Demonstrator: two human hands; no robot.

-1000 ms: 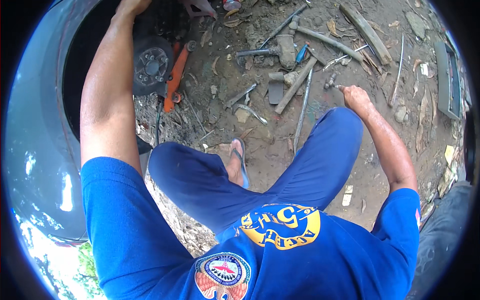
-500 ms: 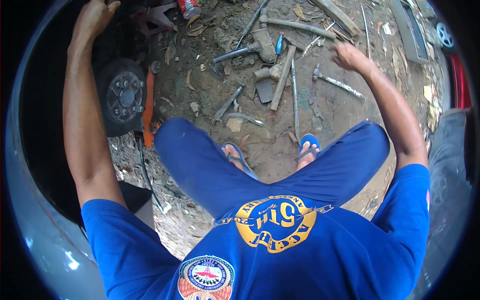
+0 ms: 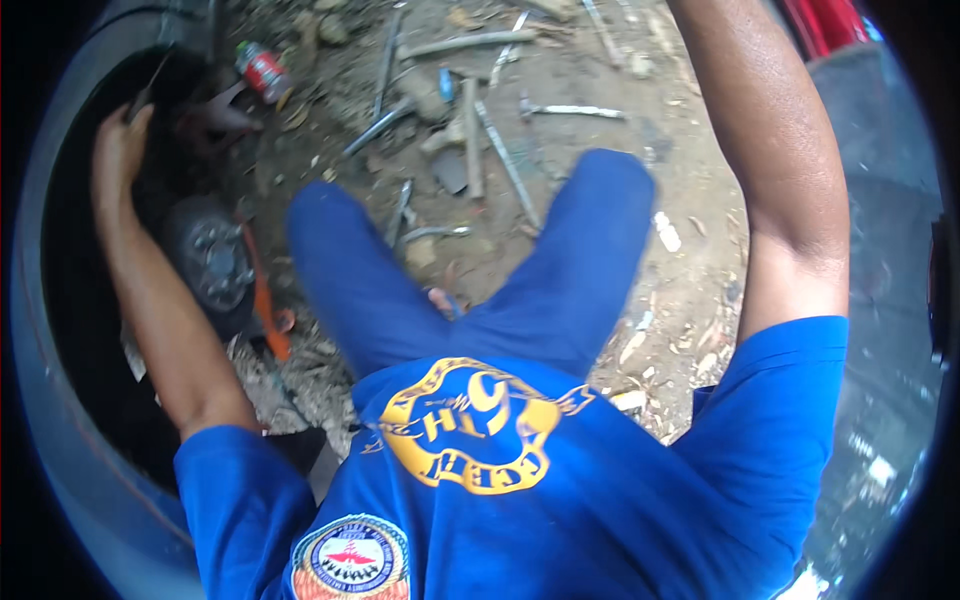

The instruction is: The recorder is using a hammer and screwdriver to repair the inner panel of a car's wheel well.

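My left hand [image 3: 120,145] reaches into the dark wheel well [image 3: 75,250] of a car, beyond the bare wheel hub [image 3: 218,265] with its studs. Its fingers are closed around a dark, thin piece [image 3: 148,92] that points up and away; whether it is a tool or a car part cannot be made out. An orange metal bar [image 3: 262,290] stands just right of the hub. Only my right arm [image 3: 775,130] shows, stretched far forward, its hand beyond the upper edge.
Between and beyond my knees, tools lie on the dirt: a hammer [image 3: 570,110], a wooden handle [image 3: 472,140], a long metal rod [image 3: 508,165] and a blue-handled tool [image 3: 445,85]. A red bottle [image 3: 262,72] lies near the wheel well. A dark glossy panel [image 3: 880,230] stands at right.
My right hand has gone forward out of view. My left hand sits lower in the picture, now with a dark thin piece in it. The view has shifted and my knees are closer together.
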